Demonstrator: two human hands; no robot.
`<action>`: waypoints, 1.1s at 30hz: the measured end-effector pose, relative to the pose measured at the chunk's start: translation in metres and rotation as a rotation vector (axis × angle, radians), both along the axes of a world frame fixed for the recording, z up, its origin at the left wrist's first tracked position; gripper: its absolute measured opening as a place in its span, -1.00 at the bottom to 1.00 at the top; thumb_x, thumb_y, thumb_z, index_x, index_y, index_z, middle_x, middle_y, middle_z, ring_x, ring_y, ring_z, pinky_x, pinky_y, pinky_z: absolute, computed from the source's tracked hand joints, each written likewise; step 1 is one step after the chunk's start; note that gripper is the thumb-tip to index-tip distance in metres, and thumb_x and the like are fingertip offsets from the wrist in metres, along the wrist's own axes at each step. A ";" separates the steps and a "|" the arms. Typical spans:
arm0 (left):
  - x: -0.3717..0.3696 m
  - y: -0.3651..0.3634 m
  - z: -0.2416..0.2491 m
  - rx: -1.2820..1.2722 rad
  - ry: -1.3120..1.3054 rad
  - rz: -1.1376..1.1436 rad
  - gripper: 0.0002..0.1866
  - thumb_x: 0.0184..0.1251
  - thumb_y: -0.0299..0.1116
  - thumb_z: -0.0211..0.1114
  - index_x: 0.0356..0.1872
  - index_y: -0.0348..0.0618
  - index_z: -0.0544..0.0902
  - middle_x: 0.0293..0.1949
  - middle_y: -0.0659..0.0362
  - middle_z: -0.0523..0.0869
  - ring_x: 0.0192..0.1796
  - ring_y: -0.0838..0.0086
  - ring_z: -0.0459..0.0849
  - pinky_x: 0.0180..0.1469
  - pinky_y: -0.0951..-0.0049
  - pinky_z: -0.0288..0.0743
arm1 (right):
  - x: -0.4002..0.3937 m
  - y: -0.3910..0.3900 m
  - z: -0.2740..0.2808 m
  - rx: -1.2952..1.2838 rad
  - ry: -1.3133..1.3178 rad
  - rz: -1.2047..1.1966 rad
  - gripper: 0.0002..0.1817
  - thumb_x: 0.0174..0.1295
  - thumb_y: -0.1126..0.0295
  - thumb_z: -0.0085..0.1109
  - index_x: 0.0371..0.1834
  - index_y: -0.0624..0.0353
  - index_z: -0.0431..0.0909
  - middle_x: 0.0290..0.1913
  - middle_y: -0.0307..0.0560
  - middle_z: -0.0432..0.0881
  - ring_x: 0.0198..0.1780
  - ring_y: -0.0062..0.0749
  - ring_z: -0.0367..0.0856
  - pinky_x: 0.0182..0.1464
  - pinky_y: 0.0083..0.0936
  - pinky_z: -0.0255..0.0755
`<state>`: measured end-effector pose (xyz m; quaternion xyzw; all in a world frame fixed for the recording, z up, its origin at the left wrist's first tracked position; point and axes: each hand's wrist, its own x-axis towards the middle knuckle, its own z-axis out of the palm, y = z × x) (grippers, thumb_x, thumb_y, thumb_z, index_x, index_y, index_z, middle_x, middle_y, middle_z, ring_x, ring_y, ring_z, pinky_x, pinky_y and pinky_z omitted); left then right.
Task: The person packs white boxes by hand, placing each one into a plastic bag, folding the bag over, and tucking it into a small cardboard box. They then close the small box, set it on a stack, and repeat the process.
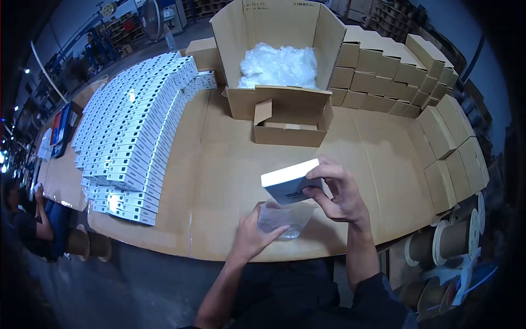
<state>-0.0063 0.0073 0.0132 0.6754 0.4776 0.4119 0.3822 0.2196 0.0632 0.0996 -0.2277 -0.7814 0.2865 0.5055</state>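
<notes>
My right hand pinches the right end of a flat white box, its thumb below and fingers on top. The box is tilted and has small dark print on its side. Just under it, my left hand holds a clear plastic bag, thumb across the front. The lower edge of the box is at the bag's mouth; whether any of it is inside cannot be made out. Beyond both hands stands an open small cardboard box with its flaps up.
Many white boxes are stacked at the left of the table. A large carton holds clear plastic bags. Brown boxes line the back right and right edge. Spools stand at lower right; another person is far left.
</notes>
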 end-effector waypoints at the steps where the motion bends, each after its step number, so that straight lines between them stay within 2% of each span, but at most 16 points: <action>1: 0.000 0.000 0.000 -0.009 -0.007 0.003 -0.42 0.10 -0.22 0.69 0.07 -0.24 0.63 -0.12 -0.04 0.85 -0.04 0.12 0.86 0.01 0.21 0.73 | -0.005 0.000 0.003 0.009 0.029 -0.006 -0.45 0.10 0.79 0.40 0.14 0.09 0.55 -0.07 0.03 0.67 -0.15 -0.17 0.67 -0.10 -0.34 0.57; 7: -0.002 0.001 -0.001 -0.027 0.046 0.003 -0.43 0.10 -0.23 0.69 0.06 -0.27 0.62 -0.15 -0.08 0.85 -0.06 0.11 0.87 -0.02 0.21 0.73 | -0.006 -0.005 0.020 -0.100 -0.204 0.001 -0.62 0.07 0.80 0.28 -0.10 0.11 0.70 -0.12 0.00 0.61 -0.20 -0.16 0.64 -0.18 -0.36 0.56; 10: -0.001 0.003 -0.003 -0.008 0.018 0.027 -0.42 0.09 -0.23 0.69 0.06 -0.28 0.62 -0.16 -0.10 0.85 -0.07 0.12 0.88 -0.04 0.23 0.74 | -0.007 0.004 0.022 -0.145 -0.253 0.123 -0.67 0.07 0.79 0.19 -0.16 0.17 0.71 -0.14 0.00 0.57 -0.23 -0.16 0.63 -0.21 -0.37 0.56; 11: -0.001 0.003 -0.004 -0.004 -0.001 0.047 -0.41 0.08 -0.23 0.70 0.06 -0.28 0.62 -0.16 -0.10 0.85 -0.08 0.13 0.88 -0.05 0.24 0.74 | -0.005 0.006 0.026 -0.137 -0.302 0.144 -0.68 0.08 0.75 0.13 -0.16 0.19 0.71 -0.20 -0.02 0.57 -0.25 -0.16 0.63 -0.21 -0.38 0.55; 14: -0.004 0.005 -0.004 -0.021 -0.033 0.016 -0.37 0.06 -0.26 0.71 0.11 -0.32 0.62 -0.17 -0.09 0.85 -0.08 0.15 0.88 -0.06 0.26 0.73 | 0.000 0.011 0.023 -0.119 -0.303 0.108 -0.73 0.10 0.73 0.12 -0.20 0.21 0.71 -0.27 -0.03 0.59 -0.25 -0.17 0.65 -0.22 -0.38 0.55; 18: -0.001 0.002 -0.008 -0.049 -0.053 0.012 -0.37 0.07 -0.35 0.70 0.14 -0.37 0.62 -0.10 -0.08 0.84 -0.03 0.26 0.86 0.03 0.28 0.71 | -0.008 0.007 0.016 -0.214 -0.209 0.085 -0.75 0.23 0.63 0.17 -0.10 0.20 0.77 -0.21 -0.01 0.70 -0.19 -0.21 0.69 -0.12 -0.35 0.56; 19: -0.001 0.002 -0.010 -0.079 -0.100 0.013 -0.37 0.06 -0.34 0.71 0.14 -0.37 0.62 -0.08 -0.07 0.84 -0.02 0.29 0.85 0.05 0.28 0.70 | -0.012 0.006 0.005 -0.241 -0.121 0.050 -0.72 0.31 0.57 0.12 -0.01 0.21 0.78 -0.16 0.00 0.74 -0.14 -0.24 0.71 -0.02 -0.36 0.57; 22: -0.001 0.001 -0.014 -0.152 -0.233 0.016 -0.37 0.06 -0.34 0.72 0.13 -0.39 0.63 -0.06 -0.04 0.84 0.01 0.34 0.83 0.09 0.29 0.69 | -0.014 0.003 -0.009 -0.367 0.001 0.009 -0.70 0.37 0.52 0.09 0.03 0.24 0.77 -0.14 -0.01 0.74 -0.08 -0.28 0.71 0.07 -0.37 0.56; 24: -0.001 0.001 -0.011 -0.179 -0.308 0.011 -0.38 0.06 -0.33 0.72 0.12 -0.40 0.64 -0.07 -0.02 0.84 0.01 0.35 0.83 0.09 0.30 0.68 | -0.013 0.000 -0.017 -0.485 0.062 0.033 -0.66 0.42 0.49 0.04 0.13 0.26 0.74 -0.05 -0.02 0.73 0.04 -0.34 0.67 0.16 -0.39 0.51; 25: -0.004 0.002 -0.009 -0.178 -0.237 -0.004 -0.39 0.07 -0.35 0.71 0.11 -0.40 0.64 -0.08 -0.01 0.85 0.00 0.35 0.82 0.11 0.31 0.68 | -0.013 0.000 -0.023 -0.505 0.097 0.031 -0.65 0.43 0.49 0.04 0.16 0.26 0.74 -0.02 -0.02 0.72 0.07 -0.34 0.66 0.19 -0.39 0.50; 27: -0.005 0.003 -0.009 -0.216 -0.278 -0.024 -0.43 0.09 -0.38 0.70 0.10 -0.40 0.65 -0.09 0.00 0.85 0.00 0.37 0.82 0.10 0.32 0.68 | -0.013 -0.001 -0.027 -0.519 0.145 0.039 -0.63 0.46 0.50 0.01 0.22 0.28 0.71 0.06 -0.03 0.70 0.13 -0.36 0.62 0.25 -0.41 0.46; 33: -0.005 0.001 -0.004 -0.275 -0.323 -0.049 -0.45 0.16 -0.46 0.64 0.16 -0.37 0.62 -0.03 0.05 0.82 0.00 0.45 0.80 0.10 0.36 0.67 | -0.011 -0.004 -0.035 -0.580 0.188 -0.024 -0.64 0.50 0.45 0.03 0.22 0.28 0.70 0.05 -0.02 0.69 0.14 -0.36 0.62 0.25 -0.42 0.45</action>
